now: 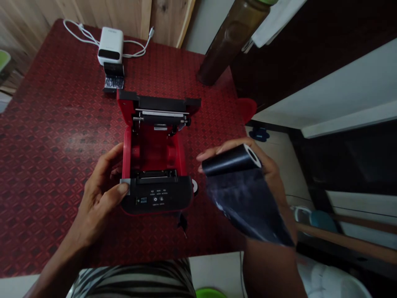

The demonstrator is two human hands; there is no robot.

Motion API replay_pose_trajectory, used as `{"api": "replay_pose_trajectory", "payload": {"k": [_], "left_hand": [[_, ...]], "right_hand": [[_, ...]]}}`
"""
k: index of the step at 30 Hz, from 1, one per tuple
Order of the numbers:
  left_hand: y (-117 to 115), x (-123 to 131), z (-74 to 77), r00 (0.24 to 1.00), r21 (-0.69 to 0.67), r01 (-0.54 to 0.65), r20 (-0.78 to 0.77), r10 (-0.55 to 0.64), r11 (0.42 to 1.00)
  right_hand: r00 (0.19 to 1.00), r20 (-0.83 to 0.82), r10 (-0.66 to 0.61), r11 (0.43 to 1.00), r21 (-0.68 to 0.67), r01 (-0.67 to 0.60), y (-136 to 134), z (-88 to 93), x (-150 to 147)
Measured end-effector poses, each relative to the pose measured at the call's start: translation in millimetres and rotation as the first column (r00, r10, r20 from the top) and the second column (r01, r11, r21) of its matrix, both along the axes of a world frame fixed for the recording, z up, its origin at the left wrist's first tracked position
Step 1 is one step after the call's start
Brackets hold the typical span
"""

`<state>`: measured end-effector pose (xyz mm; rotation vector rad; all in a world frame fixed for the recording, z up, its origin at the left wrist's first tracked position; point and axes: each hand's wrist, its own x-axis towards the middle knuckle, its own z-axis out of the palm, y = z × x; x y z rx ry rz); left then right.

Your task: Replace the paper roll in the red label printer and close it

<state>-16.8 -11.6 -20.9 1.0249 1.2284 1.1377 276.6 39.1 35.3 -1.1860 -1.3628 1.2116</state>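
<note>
A red and black label printer (156, 198) sits on the table with its lid (161, 103) tipped up, showing the red bay inside. My left hand (101, 192) grips its left side, thumb on the front corner and fingers along the outer wall. To the right of the printer, my right hand (269, 165) holds a roll of black printer ribbon (231, 161) with a pale core. A loose, shiny length of ribbon hangs from the roll across my wrist. The palm is partly hidden behind it.
The patterned red table (74, 136) carries a white device (111, 45) with a white cable (139, 51) at the back. Near it lies a crumpled black piece (113, 78). A tall brown bottle (231, 41) stands at the back right. A small dark scrap (182, 222) lies before the printer.
</note>
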Motion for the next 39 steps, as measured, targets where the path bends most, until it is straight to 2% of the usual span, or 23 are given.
{"api": "replay_pose_trajectory", "payload": {"k": [5,10,16,19,22,25,34,37,39], "left_hand": [[0.6,1.7,1.5,1.000,-0.011,0.004,0.007,-0.004,1.000],[0.4,1.1,0.2,1.000,0.016,0.021,0.007,-0.021,1.000],[-0.1,1.1,3.0,1.000,0.021,0.021,0.011,-0.021,1.000],[0.4,3.1,6.9,1.000,-0.001,0.009,0.024,-0.009,1.000],[0.7,4.2,8.7,1.000,-0.014,0.007,0.020,-0.007,1.000],[0.3,3.3,7.7,0.999,-0.015,0.026,0.021,-0.025,1.000],[-1.2,2.8,11.2,0.999,-0.029,0.030,0.017,-0.030,0.999],[-2.0,3.2,11.9,1.000,-0.040,0.027,0.008,-0.027,0.999],[-2.3,2.9,11.0,1.000,-0.039,0.023,-0.011,-0.023,0.999]], "right_hand": [[0.990,-0.063,0.123,0.992,0.013,-0.123,-3.3,9.5,-10.6],[0.979,0.061,0.196,0.981,-0.012,-0.196,-6.0,17.9,-16.7],[0.965,0.148,0.217,0.969,0.089,-0.232,-1.8,20.5,-20.5],[0.939,0.286,0.190,0.961,0.142,-0.237,2.9,20.1,-26.1],[0.879,0.452,0.149,0.939,0.214,-0.270,10.5,20.5,-36.7],[0.830,0.546,0.114,0.900,0.297,-0.319,18.0,20.9,-46.3],[0.675,0.737,0.038,0.848,0.333,-0.412,6.4,20.2,-62.1],[0.574,0.817,0.047,0.855,0.264,-0.446,9.3,17.8,-74.1],[0.470,0.876,0.113,0.863,0.148,-0.483,16.1,18.8,-81.7]]}}
